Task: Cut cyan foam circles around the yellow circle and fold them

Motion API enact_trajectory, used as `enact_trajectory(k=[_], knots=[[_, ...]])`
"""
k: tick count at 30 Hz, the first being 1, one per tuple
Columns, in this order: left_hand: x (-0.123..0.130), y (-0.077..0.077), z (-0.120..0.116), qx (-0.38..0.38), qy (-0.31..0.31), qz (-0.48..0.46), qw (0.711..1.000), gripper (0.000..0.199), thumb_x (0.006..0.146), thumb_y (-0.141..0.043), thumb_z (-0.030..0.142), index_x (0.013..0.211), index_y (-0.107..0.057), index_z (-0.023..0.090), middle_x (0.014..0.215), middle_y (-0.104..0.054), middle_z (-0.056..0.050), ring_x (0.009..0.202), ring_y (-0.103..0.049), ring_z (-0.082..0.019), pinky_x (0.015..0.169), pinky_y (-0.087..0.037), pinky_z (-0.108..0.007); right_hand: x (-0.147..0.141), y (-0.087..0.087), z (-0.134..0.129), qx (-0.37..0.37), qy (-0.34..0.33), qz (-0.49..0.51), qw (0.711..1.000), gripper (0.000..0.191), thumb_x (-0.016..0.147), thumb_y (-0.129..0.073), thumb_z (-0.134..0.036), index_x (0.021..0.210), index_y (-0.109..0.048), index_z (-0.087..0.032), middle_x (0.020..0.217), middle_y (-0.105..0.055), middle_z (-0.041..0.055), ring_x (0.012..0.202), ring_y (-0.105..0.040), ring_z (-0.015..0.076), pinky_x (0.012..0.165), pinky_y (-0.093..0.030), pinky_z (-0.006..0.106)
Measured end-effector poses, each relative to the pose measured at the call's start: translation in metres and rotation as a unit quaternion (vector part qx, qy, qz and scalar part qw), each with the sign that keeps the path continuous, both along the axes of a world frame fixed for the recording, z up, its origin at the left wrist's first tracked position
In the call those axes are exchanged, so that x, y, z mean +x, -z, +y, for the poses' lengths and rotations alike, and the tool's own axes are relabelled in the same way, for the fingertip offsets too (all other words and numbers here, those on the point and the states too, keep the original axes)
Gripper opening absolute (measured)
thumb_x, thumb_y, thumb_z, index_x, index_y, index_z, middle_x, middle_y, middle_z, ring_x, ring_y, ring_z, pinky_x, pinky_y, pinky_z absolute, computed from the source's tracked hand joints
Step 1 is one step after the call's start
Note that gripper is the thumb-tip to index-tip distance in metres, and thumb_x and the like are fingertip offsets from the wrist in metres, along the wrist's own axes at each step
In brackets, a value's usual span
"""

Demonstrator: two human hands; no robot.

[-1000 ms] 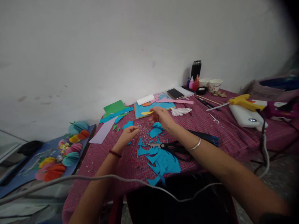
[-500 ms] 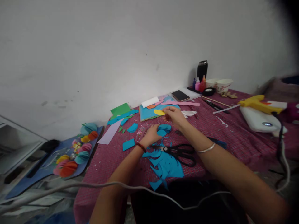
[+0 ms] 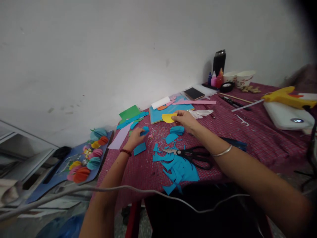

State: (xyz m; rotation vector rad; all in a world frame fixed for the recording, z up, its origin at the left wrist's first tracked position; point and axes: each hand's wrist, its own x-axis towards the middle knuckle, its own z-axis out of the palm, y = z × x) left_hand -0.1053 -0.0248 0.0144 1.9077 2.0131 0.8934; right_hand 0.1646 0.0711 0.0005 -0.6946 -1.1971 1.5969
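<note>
My right hand (image 3: 185, 119) pinches a yellow paper half-circle (image 3: 167, 118) by its right end, above the front edge of the blue sheets. At the left, the fingers of my left hand (image 3: 135, 137) close on a small blue paper piece (image 3: 145, 130); its full outline is partly covered. A blue rectangle of paper (image 3: 140, 149) lies just below that hand. Between the hands are a blue half-circle (image 3: 171, 138) and a folded blue stack (image 3: 177, 130). Black-handled scissors (image 3: 189, 153) rest partly open over blue paper scraps (image 3: 182, 170).
Blue sheets (image 3: 158, 115) carry a white roll (image 3: 160, 102). A phone (image 3: 194, 93), glue bottles (image 3: 219, 80) and paper cups (image 3: 245, 78) stand at the back right, a yellow glue gun (image 3: 284, 96) farther right. Paper ornaments (image 3: 82, 174) lie left. A cable (image 3: 138, 189) crosses in front.
My left hand has moved left from the blue stack to the blue piece by the purple strip. The yellow half-circle stays in my right hand, now turned more toward the camera. The view has shifted slightly.
</note>
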Motion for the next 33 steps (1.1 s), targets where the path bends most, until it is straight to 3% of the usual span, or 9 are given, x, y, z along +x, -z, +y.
enact_trajectory(k=[8, 14, 17, 24, 27, 31, 33], knots=[[-0.032, 0.004, -0.05, -0.129, 0.017, -0.032, 0.991, 0.041, 0.042, -0.077, 0.017, 0.083, -0.07, 0.018, 0.078, -0.066, -0.004, 0.069, -0.058, -0.02, 0.064, -0.044, -0.028, -0.005, 0.006, -0.005, 0.048, -0.041, -0.057, 0.996, 0.007, 0.066, -0.064, -0.015, 0.069, -0.058, -0.016, 0.069, -0.065, 0.0011, 0.058, -0.059, 0.0119, 0.043, -0.047, 0.019], [-0.034, 0.007, -0.052, -0.155, -0.004, -0.066, 0.986, 0.021, 0.045, -0.074, 0.022, 0.061, -0.063, 0.016, 0.057, -0.057, 0.003, 0.053, -0.049, -0.014, 0.05, -0.036, -0.023, -0.009, 0.001, -0.017, 0.033, -0.077, -0.015, 0.996, 0.014, 0.063, -0.062, -0.01, 0.07, -0.053, -0.018, 0.071, -0.067, 0.0006, 0.062, -0.063, 0.0152, 0.048, -0.051, 0.023], [-0.023, 0.01, -0.06, -0.116, -0.011, -0.087, 0.989, 0.016, 0.054, -0.07, 0.027, 0.059, -0.059, 0.016, 0.055, -0.053, 0.004, 0.053, -0.047, -0.012, 0.052, -0.036, -0.022, -0.01, -0.002, -0.023, 0.047, -0.088, -0.003, 0.995, 0.013, 0.061, -0.062, -0.01, 0.069, -0.056, -0.018, 0.066, -0.065, -0.002, 0.059, -0.062, 0.0127, 0.051, -0.05, 0.021], [0.017, 0.017, -0.104, 0.076, -0.023, -0.136, 0.988, 0.009, 0.07, -0.063, 0.027, 0.071, -0.062, 0.018, 0.07, -0.058, 0.0, 0.069, -0.051, -0.015, 0.065, -0.04, -0.025, -0.01, -0.013, -0.047, 0.068, -0.142, -0.029, 0.987, 0.014, 0.065, -0.068, -0.027, 0.073, -0.063, -0.017, 0.063, -0.063, -0.0033, 0.053, -0.053, 0.0097, 0.049, -0.042, 0.02], [0.021, 0.021, -0.124, 0.069, -0.028, -0.175, 0.982, 0.008, 0.071, -0.063, 0.025, 0.071, -0.064, 0.017, 0.069, -0.059, 0.0, 0.067, -0.052, -0.015, 0.064, -0.04, -0.025, -0.02, -0.013, -0.063, 0.15, -0.176, -0.11, 0.967, 0.016, 0.071, -0.064, -0.031, 0.076, -0.063, -0.016, 0.065, -0.061, -0.0022, 0.055, -0.052, 0.0104, 0.05, -0.04, 0.021], [0.01, 0.028, -0.151, 0.055, -0.067, -0.248, 0.965, 0.012, 0.069, -0.062, 0.023, 0.079, -0.066, 0.017, 0.076, -0.064, -0.002, 0.073, -0.056, -0.016, 0.069, -0.043, -0.027, -0.047, -0.011, -0.093, 0.254, -0.239, -0.207, 0.914, 0.014, 0.076, -0.06, -0.026, 0.087, -0.059, -0.017, 0.071, -0.061, -0.0013, 0.061, -0.054, 0.0122, 0.054, -0.04, 0.022], [0.003, 0.031, -0.165, 0.053, -0.089, -0.273, 0.957, 0.011, 0.068, -0.061, 0.022, 0.078, -0.064, 0.017, 0.074, -0.063, -0.001, 0.07, -0.056, -0.016, 0.066, -0.043, -0.026, -0.065, -0.011, -0.11, 0.315, -0.236, -0.259, 0.882, 0.007, 0.076, -0.06, -0.021, 0.082, -0.058, -0.018, 0.068, -0.058, -0.0024, 0.06, -0.051, 0.0117, 0.053, -0.036, 0.022]])
